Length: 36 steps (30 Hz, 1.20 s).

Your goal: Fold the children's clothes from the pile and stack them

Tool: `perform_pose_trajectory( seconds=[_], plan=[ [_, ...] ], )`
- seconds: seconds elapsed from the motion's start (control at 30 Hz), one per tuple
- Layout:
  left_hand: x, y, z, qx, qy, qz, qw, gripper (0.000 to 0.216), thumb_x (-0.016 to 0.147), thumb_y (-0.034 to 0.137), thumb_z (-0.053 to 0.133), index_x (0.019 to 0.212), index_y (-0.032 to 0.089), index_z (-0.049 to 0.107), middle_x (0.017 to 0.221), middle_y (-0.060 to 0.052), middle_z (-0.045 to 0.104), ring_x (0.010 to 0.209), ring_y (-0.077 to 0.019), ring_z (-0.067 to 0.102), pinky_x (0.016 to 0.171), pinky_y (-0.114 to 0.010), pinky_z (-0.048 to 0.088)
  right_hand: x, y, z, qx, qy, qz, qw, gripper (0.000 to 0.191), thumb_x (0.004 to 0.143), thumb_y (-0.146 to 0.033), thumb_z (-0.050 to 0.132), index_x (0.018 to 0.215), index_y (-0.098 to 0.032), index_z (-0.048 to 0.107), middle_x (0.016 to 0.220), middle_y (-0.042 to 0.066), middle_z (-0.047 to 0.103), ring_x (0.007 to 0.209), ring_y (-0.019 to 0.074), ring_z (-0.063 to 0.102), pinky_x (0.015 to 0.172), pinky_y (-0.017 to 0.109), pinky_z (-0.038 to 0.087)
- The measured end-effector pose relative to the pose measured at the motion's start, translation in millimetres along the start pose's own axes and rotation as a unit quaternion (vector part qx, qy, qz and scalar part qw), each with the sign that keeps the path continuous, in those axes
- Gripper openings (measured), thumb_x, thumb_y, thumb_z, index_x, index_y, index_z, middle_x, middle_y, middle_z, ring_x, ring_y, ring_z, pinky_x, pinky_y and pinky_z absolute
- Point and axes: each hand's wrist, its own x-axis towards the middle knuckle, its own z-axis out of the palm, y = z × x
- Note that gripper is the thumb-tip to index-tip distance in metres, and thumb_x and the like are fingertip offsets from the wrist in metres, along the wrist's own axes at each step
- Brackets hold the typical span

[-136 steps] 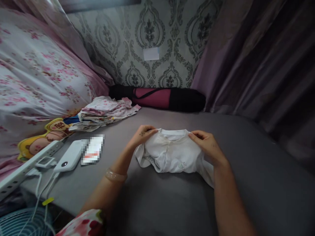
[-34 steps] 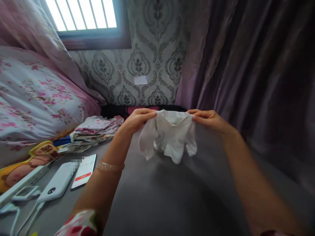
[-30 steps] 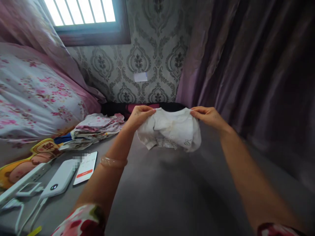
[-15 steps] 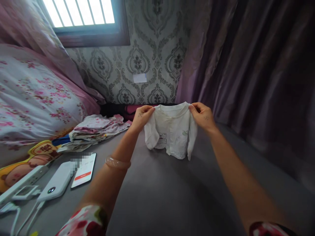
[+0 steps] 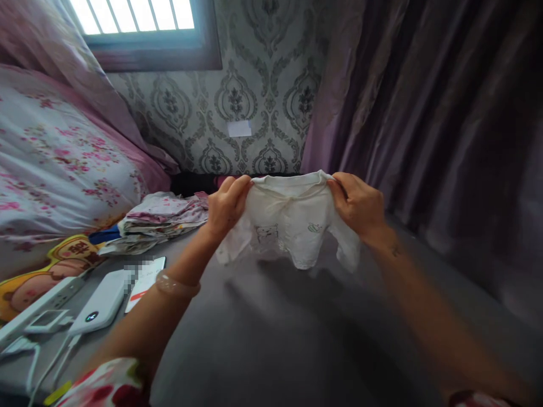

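Note:
A small white baby shirt (image 5: 292, 220) with little printed pictures hangs in the air above the grey bed surface (image 5: 297, 339). My left hand (image 5: 225, 204) is closed on its left shoulder. My right hand (image 5: 357, 204) pinches the right shoulder. The shirt is stretched between them, sleeves dangling at both sides, hem just above the bed. A pale bangle sits on my left wrist.
A pile of folded floral clothes (image 5: 159, 217) lies left of my hands. A phone (image 5: 144, 276), a white power bank (image 5: 99, 302) and a power strip (image 5: 38, 314) lie at the near left. Floral bedding (image 5: 55, 164) rises on the left, purple curtains (image 5: 445, 130) on the right.
The shirt went from lying on the bed to being held up and shaken. In the last half second my hands have come closer and the sleeves have swung outward.

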Motion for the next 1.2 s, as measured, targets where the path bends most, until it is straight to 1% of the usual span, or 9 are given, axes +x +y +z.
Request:
perform_pose_trajectory(
  seconds=[0.17, 0.27, 0.37, 0.43, 0.53, 0.67, 0.77, 0.87, 1.2],
  plan=[
    [13, 13, -75, 0.031, -0.054, 0.149, 0.987, 0.021, 0.091, 0.029, 0.056, 0.109, 0.023, 0.065, 0.079, 0.000, 0.061, 0.063, -0.0077, 0.053, 0.054, -0.018, 0.040, -7, -15, -58, 0.050, -0.024, -0.033, 0.998, 0.031, 0.095, -0.047, 0.045, 0.098, -0.025, 0.067, 0.083, 0.000, 0.071, 0.070, 0.0150, 0.065, 0.057, 0.025, 0.046],
    [31, 29, -111, -0.013, -0.116, 0.099, 0.988, 0.021, 0.090, 0.032, 0.057, 0.106, 0.025, 0.068, 0.080, 0.002, 0.064, 0.064, -0.0082, 0.055, 0.056, -0.019, 0.043, -1, -26, -92, 0.100, -0.053, 0.000, 0.994, 0.022, 0.090, -0.046, 0.056, 0.097, -0.029, 0.069, 0.077, -0.002, 0.071, 0.060, 0.0131, 0.063, 0.053, 0.024, 0.048],
    [44, 29, -117, -0.099, -0.223, -0.045, 0.969, 0.025, 0.086, 0.041, 0.060, 0.097, 0.023, 0.072, 0.071, 0.004, 0.065, 0.060, -0.0092, 0.055, 0.050, -0.018, 0.041, 6, -27, -101, 0.189, -0.146, 0.066, 0.969, 0.019, 0.087, -0.046, 0.060, 0.094, -0.032, 0.071, 0.076, -0.002, 0.071, 0.059, 0.0150, 0.063, 0.047, 0.025, 0.047],
    [41, 16, -100, -0.159, -0.316, -0.126, 0.927, 0.030, 0.085, 0.044, 0.059, 0.092, 0.020, 0.073, 0.068, 0.003, 0.064, 0.057, -0.0089, 0.052, 0.048, -0.017, 0.038, 4, -20, -85, 0.254, -0.243, 0.111, 0.930, 0.023, 0.087, -0.047, 0.057, 0.092, -0.030, 0.072, 0.074, 0.000, 0.071, 0.058, 0.0171, 0.064, 0.043, 0.025, 0.045],
    [10, -13, -53, -0.217, -0.451, -0.162, 0.851, 0.032, 0.084, 0.044, 0.055, 0.082, 0.019, 0.074, 0.069, 0.000, 0.066, 0.055, -0.0093, 0.052, 0.047, -0.018, 0.038, -14, -5, -37, 0.304, -0.380, 0.148, 0.861, 0.032, 0.088, -0.049, 0.053, 0.089, -0.023, 0.072, 0.075, 0.001, 0.071, 0.063, 0.0184, 0.065, 0.046, 0.025, 0.045],
    [-63, -44, 19, -0.240, -0.535, -0.189, 0.788, 0.034, 0.083, 0.044, 0.052, 0.080, 0.018, 0.073, 0.065, 0.000, 0.065, 0.059, -0.0122, 0.055, 0.051, -0.019, 0.040, -62, 12, 36, 0.247, -0.474, 0.152, 0.832, 0.031, 0.087, -0.040, 0.050, 0.080, -0.018, 0.071, 0.077, 0.002, 0.071, 0.066, 0.0168, 0.062, 0.053, 0.024, 0.043],
    [-113, -51, 54, -0.210, -0.535, -0.187, 0.797, 0.034, 0.084, 0.041, 0.048, 0.076, 0.016, 0.070, 0.069, -0.002, 0.067, 0.065, -0.0132, 0.056, 0.059, -0.020, 0.041, -103, 17, 72, 0.182, -0.491, 0.148, 0.839, 0.029, 0.090, -0.036, 0.047, 0.086, -0.019, 0.070, 0.088, 0.004, 0.072, 0.079, 0.0178, 0.064, 0.065, 0.024, 0.044],
    [-139, -50, 68, -0.143, -0.545, -0.166, 0.809, 0.036, 0.091, 0.039, 0.040, 0.082, 0.017, 0.067, 0.079, -0.005, 0.069, 0.070, -0.0147, 0.059, 0.064, -0.022, 0.041, -133, 18, 91, 0.112, -0.506, 0.136, 0.844, 0.030, 0.095, -0.037, 0.041, 0.098, -0.023, 0.068, 0.096, 0.005, 0.071, 0.090, 0.0186, 0.064, 0.074, 0.024, 0.042],
    [-144, -59, 85, -0.045, -0.556, -0.111, 0.822, 0.037, 0.098, 0.040, 0.028, 0.102, 0.021, 0.060, 0.094, -0.008, 0.069, 0.085, -0.0197, 0.065, 0.071, -0.025, 0.043, -144, 21, 119, 0.006, -0.534, 0.065, 0.843, 0.039, 0.101, -0.043, 0.026, 0.107, -0.025, 0.060, 0.101, 0.006, 0.070, 0.092, 0.0207, 0.065, 0.072, 0.028, 0.039]
  ],
)
